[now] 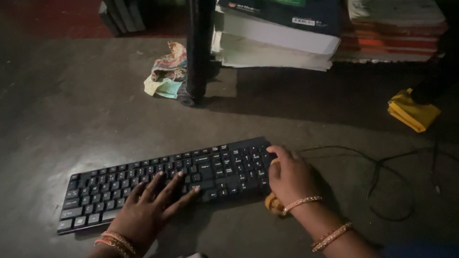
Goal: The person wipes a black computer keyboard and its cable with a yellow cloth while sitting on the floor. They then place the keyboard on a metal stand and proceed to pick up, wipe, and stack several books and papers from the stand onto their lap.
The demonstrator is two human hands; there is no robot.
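a black keyboard [166, 180] lies on the dark floor [35, 112]. the left hand [149, 209] rests spread across its keys. the right hand [291, 177] grips its right end, an orange cloth [274, 204] beneath. behind stand a black pole [198, 39], crumpled rag [167, 72] and stacked books [309, 14]; a cable [375, 175] trails right.

We see a dark, dull grey floor [35, 112] carrying a black rectangular plastic keyboard [211, 169], its thin black cable [380, 169] looping away, a crumpled patterned cloth [167, 71] beside a black upright pole [195, 40], a folded yellow cloth [412, 110], and stacked thick paper books [287, 28].
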